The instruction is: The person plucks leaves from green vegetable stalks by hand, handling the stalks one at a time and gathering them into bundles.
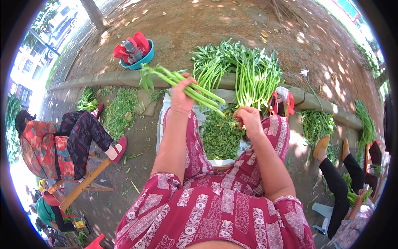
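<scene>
My left hand [182,94] is closed round a small bunch of thick green vegetable stalks [206,94]. Their leafy ends point left, and the cut ends slant down to the right. Close to those cut ends, the fingers of my right hand [248,118] are pinched together; whatever is between them is too small to make out. Below both hands, a heap of torn green leaves [222,135] lies on a pale sheet [206,98] between my knees. Just beyond, a large pile of leafy stalks [253,76] rests over the kerb.
A blue basin [141,62] with red bags and a grey bottle stands on the soil beyond the kerb [124,78]. At left, a person [49,145] sits on a wooden bench [78,189]. Another person's black-clad legs [333,186] stretch in from the right, near more greens [317,124].
</scene>
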{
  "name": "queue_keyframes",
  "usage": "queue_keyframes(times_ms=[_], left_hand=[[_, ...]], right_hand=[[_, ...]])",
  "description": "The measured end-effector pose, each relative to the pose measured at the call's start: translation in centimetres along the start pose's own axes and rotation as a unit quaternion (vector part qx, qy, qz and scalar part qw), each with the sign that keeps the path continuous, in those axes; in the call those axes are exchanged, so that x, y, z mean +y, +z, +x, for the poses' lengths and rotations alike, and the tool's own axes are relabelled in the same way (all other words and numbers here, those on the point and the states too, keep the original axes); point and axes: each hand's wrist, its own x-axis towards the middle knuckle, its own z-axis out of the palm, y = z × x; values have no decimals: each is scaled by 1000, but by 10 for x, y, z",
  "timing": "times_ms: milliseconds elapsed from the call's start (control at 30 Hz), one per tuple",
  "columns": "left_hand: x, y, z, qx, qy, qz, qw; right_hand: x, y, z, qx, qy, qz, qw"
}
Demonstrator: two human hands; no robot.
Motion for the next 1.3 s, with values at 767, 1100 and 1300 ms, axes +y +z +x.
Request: queue_keyframes(times_ms=[767,1100,1300], left_hand=[[-5,-2,-4,-59,-30,31,997],[-14,2,-7,-72,-28,50,996],[-14,4,-7,-78,-24,51,995]], right_hand=[[24,-13,13,-119,-192,-247,942],[-8,-4,-5,-201,29,74,976],[-6,-2,-3,-195,60,172,964]])
